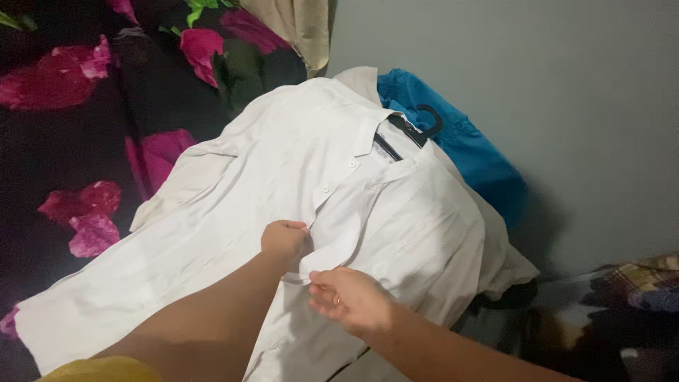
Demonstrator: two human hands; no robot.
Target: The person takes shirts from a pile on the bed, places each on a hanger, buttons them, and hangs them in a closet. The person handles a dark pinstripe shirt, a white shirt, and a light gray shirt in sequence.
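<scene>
A white short-sleeved shirt [233, 212] lies spread over a bed, still on a black hanger [417, 126] at its collar. Small buttons run down its front placket. My left hand [284, 239] is closed on the left front edge of the shirt near the middle of the placket. My right hand [348, 298] pinches the facing edge just below and to the right, fingers curled on the cloth. Both forearms come in from the bottom of the view.
A black bedcover [64, 141] with large pink flowers lies under the shirt at the left. A blue garment [470, 155] sits behind the collar against a grey wall [566, 85]. A plaid cloth [647, 279] lies at the lower right.
</scene>
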